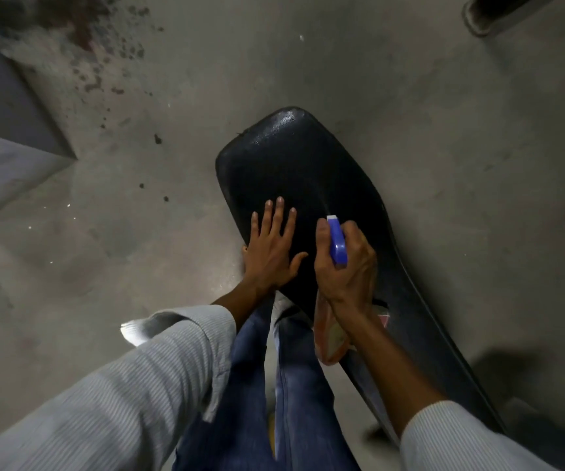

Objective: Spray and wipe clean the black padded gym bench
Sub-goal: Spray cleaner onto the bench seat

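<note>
Bench (pixel 308 171) stood on the concrete floor (pixel 444 130) before me, its long axis running from near my right side away to the upper left. My left hand (pixel 271 248) lay flat on it, fingers spread. My right hand (pixel 345 263) gripped the sprayer (pixel 338 241), nozzle aimed up the pad; a cloth perhaps hung beneath.

left hand (pixel 272 248) flat on black bench pad (pixel 308 171), right hand (pixel 345 263) gripping blue-topped spray bottle (pixel 338 243) above it
</note>
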{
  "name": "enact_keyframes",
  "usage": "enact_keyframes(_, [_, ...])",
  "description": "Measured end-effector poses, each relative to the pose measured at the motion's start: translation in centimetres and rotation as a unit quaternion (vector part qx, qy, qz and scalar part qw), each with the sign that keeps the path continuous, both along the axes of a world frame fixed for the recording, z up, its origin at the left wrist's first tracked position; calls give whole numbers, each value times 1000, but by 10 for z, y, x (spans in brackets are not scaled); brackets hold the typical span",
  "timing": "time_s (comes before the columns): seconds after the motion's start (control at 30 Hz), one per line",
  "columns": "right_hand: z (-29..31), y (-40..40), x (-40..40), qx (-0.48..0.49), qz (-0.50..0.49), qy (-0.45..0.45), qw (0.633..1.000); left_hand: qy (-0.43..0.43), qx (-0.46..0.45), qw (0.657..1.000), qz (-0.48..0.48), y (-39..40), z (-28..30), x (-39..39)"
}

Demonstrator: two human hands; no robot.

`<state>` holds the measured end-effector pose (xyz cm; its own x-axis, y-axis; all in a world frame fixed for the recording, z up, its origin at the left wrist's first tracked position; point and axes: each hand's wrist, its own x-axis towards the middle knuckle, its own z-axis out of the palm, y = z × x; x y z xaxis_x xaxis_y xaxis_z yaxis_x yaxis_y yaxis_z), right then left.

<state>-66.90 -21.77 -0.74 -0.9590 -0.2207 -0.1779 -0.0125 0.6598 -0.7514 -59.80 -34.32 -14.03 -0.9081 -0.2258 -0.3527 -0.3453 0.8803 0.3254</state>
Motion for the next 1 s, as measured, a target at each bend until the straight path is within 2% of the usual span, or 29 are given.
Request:
enact_keyframes(0.23, [0,-7,5,-33,48,-52,997,-17,21,1000,12,1,0,-2])
enact_keyframes(0.37, [-5,-8,12,-46,101,-93,989,-61,64,995,37,3,4,-4])
enact_keyframes(0.6, [-4,-2,18,-53,144,-82,985,-73,62,995,19,4,2,1])
enact_keyframes(0.77, [-4,11,17,-49,126,-99,986,-53,48,997,-33,13,-9,11])
enact_keyframes(1.0, [1,36,9,-50,46,-61,996,32,-18,994,-106,11,-4,14])
